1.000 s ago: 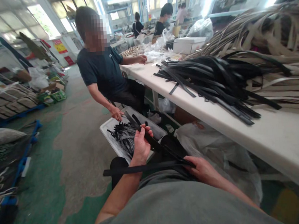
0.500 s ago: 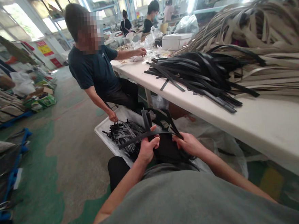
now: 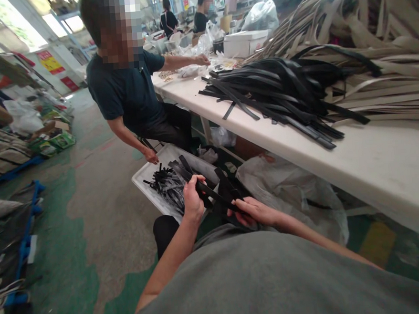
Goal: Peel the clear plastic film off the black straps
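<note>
Above my lap, my left hand is closed around flat black straps, whose ends stick out over the white bin. My right hand grips the same dark bundle lower down and to the right, its fingers partly hidden by it. One strap runs slanting between the two hands. Just beyond my left hand, the white bin holds a heap of short black strips. How many straps each hand holds, I cannot tell.
A long white table on the right carries a pile of black straps and a larger mound of beige straps. A co-worker sits beyond the bin, one hand near its rim. Clear plastic sheeting hangs under the table.
The strap that lay across my left hand now slants down toward my right hand. My left hand has moved left and slightly up. The co-worker's hand has pulled back from the strips.
</note>
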`<state>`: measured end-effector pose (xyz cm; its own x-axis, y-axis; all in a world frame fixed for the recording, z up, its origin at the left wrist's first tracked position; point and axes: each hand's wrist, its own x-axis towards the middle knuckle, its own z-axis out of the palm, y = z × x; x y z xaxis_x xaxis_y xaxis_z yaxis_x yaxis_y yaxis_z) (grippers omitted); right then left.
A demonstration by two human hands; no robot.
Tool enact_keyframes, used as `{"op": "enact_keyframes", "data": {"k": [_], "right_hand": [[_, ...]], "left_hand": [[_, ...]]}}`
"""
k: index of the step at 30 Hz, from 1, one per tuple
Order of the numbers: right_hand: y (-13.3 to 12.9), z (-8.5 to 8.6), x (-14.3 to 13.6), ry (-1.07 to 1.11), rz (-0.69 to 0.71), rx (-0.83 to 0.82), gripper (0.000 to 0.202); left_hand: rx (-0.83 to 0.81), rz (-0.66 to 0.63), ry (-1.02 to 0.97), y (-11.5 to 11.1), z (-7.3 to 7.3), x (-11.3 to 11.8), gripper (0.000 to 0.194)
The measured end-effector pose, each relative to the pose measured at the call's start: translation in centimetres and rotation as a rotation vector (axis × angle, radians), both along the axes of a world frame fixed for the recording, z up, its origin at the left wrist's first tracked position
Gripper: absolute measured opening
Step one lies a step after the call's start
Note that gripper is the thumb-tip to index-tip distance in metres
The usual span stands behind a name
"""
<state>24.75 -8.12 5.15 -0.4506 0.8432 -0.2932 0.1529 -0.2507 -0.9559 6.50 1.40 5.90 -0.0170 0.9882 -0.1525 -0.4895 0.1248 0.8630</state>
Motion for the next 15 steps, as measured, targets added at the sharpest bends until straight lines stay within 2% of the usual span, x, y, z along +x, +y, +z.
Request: {"op": "enact_keyframes", "data": {"k": [3, 6, 8, 10, 15], "right_hand": [[0.8, -1.5, -0.1, 0.085, -0.175, -0.081, 0.053], [2.5, -2.9, 0.6, 0.171, -0.451, -0.133, 0.046], [4.0, -3.0, 1.0, 0.264, -0.589, -0.182, 0.043], [5.3, -2.1, 0.9, 0.359, -0.590, -0.168, 0.041], [6.5, 1.6, -2.0, 0.465, -0.380, -0.032, 0.048]], "left_hand": [[-0.011, -0.001, -0.100, -0.2, 0.5, -0.2, 0.025], [0.004, -0.126, -0.161, -0.8, 1.0, -0.5, 0.025], [0.035, -0.219, -0.175, -1.4, 1.1, -0.4, 0.023], [0.065, -0.327, -0.172, -2.1, 0.9, -0.1, 0.021], [0.106, -0.647, -0.122, -3.6, -0.2, 1.2, 0.028]]}}
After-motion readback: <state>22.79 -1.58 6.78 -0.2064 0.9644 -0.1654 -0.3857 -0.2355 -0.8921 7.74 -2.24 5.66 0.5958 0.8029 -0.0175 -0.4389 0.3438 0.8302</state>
